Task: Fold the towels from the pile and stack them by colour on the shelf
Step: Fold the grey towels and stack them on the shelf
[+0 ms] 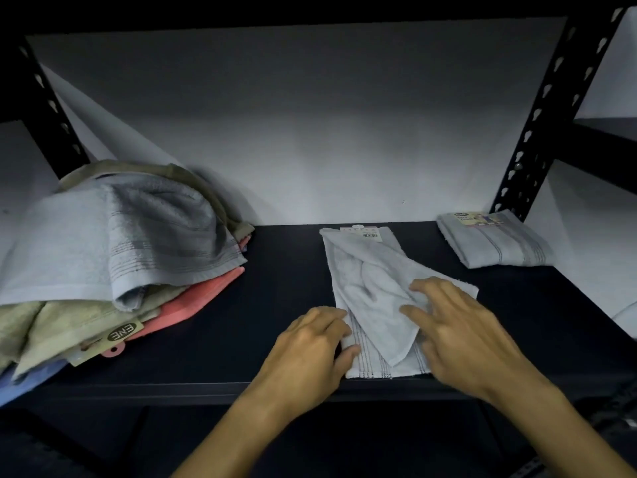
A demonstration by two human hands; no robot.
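Pale grey terry lies under both my hands: a half-folded towel (375, 298) spread on the dark shelf board (275, 291), its striped hem right at the near edge and its far end, with a paper tag (363, 232), pointing toward the back wall (310, 132). One corner of it is turned over diagonally across the middle. My left hand (306, 353) holds the near left edge of this towel, thumb on top of the striped hem and fingers curled against the side, so it has a loose pinch on the cloth. My right hand (462, 336) rests flat on the turned-over flap with fingers spread and nearly straight, pressing rather than grasping. Farther off to the left sits the unfolded pile (113, 267), well apart from the towel I am working: a grey-blue towel draped on top, beige and coral ones beneath it, a blue one at the very bottom, and a card label reading ENE (124, 332) sticking out of the front. Farther back on the right, near the black perforated upright (537, 125), a folded grey towel (496, 239) with its label still on lies by itself on the board.
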